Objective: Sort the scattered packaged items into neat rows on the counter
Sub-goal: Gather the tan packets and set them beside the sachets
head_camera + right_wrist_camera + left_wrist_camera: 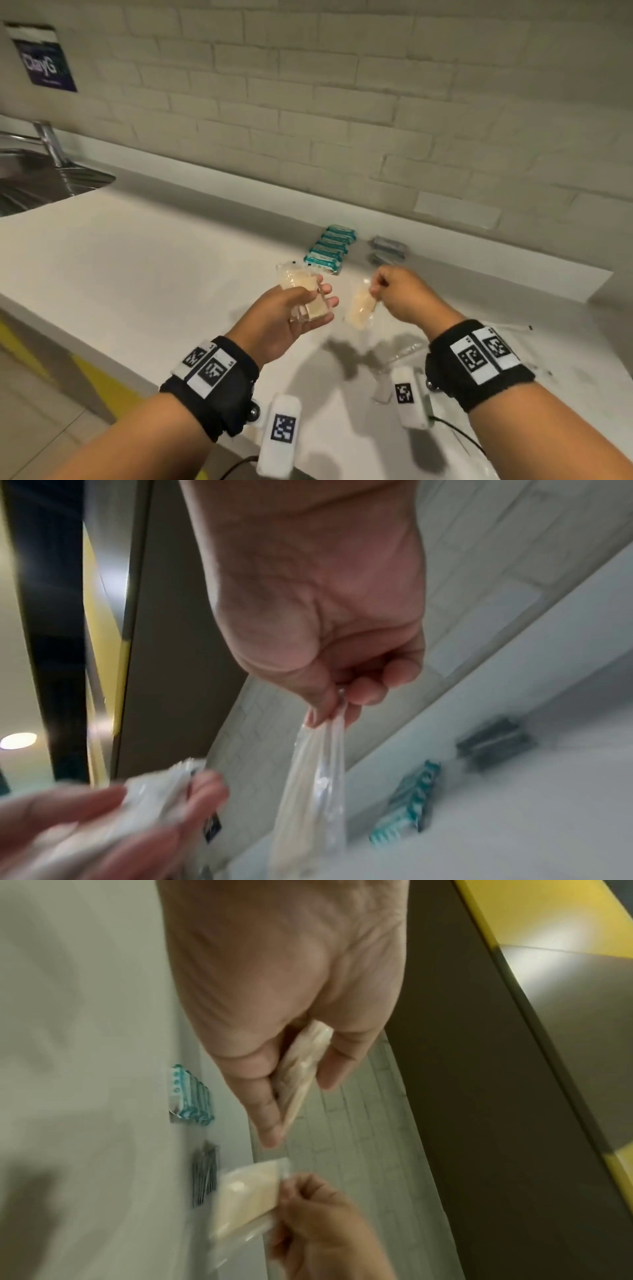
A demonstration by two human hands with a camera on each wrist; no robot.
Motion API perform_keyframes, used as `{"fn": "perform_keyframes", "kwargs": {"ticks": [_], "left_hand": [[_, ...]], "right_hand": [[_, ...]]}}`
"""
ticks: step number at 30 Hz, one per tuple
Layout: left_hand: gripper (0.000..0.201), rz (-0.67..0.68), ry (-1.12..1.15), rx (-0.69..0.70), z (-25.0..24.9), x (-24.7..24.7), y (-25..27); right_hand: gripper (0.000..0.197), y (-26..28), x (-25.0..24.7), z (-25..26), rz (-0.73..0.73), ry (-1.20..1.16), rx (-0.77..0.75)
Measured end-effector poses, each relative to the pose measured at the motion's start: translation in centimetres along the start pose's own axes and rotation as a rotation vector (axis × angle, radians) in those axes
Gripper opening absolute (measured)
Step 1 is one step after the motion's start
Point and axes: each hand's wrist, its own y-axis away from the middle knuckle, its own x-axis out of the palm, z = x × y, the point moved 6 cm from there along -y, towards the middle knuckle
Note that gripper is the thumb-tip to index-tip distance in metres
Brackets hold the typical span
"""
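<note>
Nearest, at about 6 o'clock on the counter (144, 260), a few clear wrappers (399, 356) and thin white sticks (510, 326) lie loose under the right wrist; they are faint against the white top, so their number cannot be told.

Above them both hands are lifted off the surface. The left hand (287, 318) has thumb and fingers curled round a small stack of clear packets with beige contents (310, 291); how many are in the stack is unclear. The right hand (397, 291) pinches the top seam of one more beige packet (359, 310), which dangles below its fingertips, just beside the left hand's stack.

Farther, toward 12 o'clock, a neat row of teal packets (329, 249) lies close to the wall, and at about 1 o'clock sits a short row of grey packets (388, 250), partly hidden behind the right hand.

Judging from this, two kinds are already lined up, the beige kind is being gathered and has no row yet, and the loose pieces remain. Both wrist views are motion-blurred.
</note>
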Motion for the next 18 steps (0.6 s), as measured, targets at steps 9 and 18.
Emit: {"fn": "perform_keyframes", "kwargs": {"ticks": [9, 18], "left_hand": [[0.018, -0.189, -0.041, 0.022, -2.0, -6.5, -0.5], [0.027, -0.077, -0.113, 0.009, -3.2, -6.7, -1.6]], "right_hand": [[0.024, -1.6, 10.8, 3.7, 0.253, 0.239, 0.0], [0.016, -1.3, 5.3, 8.7, 0.021, -0.638, -0.112]]}}
